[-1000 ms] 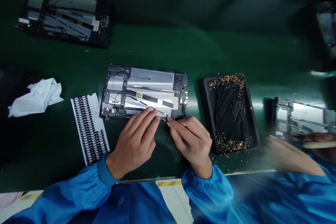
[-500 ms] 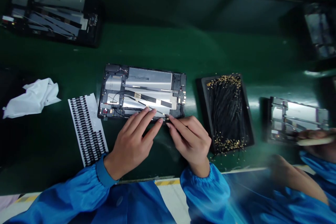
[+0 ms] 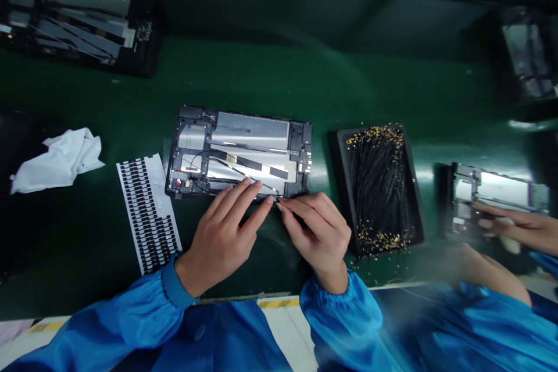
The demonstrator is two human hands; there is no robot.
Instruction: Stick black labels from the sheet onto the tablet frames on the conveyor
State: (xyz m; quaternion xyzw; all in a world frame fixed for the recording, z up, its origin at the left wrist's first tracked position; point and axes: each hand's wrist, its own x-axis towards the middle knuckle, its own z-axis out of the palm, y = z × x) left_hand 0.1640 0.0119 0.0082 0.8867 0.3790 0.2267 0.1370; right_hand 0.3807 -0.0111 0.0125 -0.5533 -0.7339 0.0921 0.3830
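Observation:
An opened tablet point(image 3: 248, 139) lies with its inside facing up, showing silver battery panels, dark flat strips and a thin black cable point(image 3: 238, 157) that loops over its left half. My left hand point(image 3: 222, 238) rests along the tablet's near edge, fingers stretched out and apart, the tips touching the frame. Beside it, my right hand point(image 3: 318, 232) is pinched closed at the near right corner. A tiny bright end shows at its fingertips, but what they hold is mostly hidden.
Right of the tablet stands a black tray point(image 3: 342, 186) of thin black cables with gold ends. Left are a sheet of black stickers point(image 3: 148, 215) and a crumpled white cloth point(image 3: 61, 160). Another opened tablet point(image 3: 87, 23) lies far left. A co-worker's hand point(image 3: 518, 226) is over a tablet point(image 3: 501, 186) at right.
My right fingertips have drawn slightly down and left at the tablet's near edge. My left hand stays in place. The co-worker's hand has moved left over their tablet. The view has shifted slightly.

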